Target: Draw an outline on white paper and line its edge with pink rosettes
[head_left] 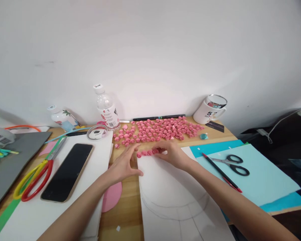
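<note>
A short row of pink rolled paper flowers (149, 153) lies along the top edge of a white sheet (163, 187) with pencilled curves. My right hand (172, 154) pinches the flower at the row's right end between thumb and fingers. Just left of the row is my left hand (125, 164), its thumb apart from the curled fingers and nothing visible between them. Behind both hands spreads a large cluster of the same pink flowers (160, 129).
Left: a phone (67, 172), red-and-yellow scissors (38, 177) and a plastic bottle (107, 110). Right: black-handled scissors (234, 164) and a black-and-red pen (220, 171) on blue paper (261, 180). A white mug (209, 112) stands by the wall.
</note>
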Action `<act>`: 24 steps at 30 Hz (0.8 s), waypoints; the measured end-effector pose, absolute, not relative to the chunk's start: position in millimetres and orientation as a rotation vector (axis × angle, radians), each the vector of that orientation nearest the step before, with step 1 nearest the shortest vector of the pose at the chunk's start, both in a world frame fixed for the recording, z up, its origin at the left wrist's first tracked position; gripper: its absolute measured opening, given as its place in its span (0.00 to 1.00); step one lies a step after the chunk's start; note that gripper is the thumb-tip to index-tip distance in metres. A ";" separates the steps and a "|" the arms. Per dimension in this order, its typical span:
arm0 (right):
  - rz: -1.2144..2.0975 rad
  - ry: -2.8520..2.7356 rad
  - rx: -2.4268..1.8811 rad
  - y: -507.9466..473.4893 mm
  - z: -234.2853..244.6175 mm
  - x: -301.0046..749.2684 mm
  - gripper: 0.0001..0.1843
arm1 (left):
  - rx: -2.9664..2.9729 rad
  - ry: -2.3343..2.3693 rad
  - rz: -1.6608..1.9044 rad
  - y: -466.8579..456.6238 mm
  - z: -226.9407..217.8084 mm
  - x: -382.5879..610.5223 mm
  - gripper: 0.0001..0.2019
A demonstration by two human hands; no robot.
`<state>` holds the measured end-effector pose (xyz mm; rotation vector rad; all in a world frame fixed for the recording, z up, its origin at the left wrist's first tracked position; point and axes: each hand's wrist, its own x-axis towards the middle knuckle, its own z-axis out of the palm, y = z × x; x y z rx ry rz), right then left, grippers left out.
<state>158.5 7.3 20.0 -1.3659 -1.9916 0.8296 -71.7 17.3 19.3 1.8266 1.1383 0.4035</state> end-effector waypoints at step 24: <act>1.162 -1.654 -1.426 14.9 -1.6 159.0 0.06 | 2.661 0.890 0.417 25.2 -1.8 -59.8 0.23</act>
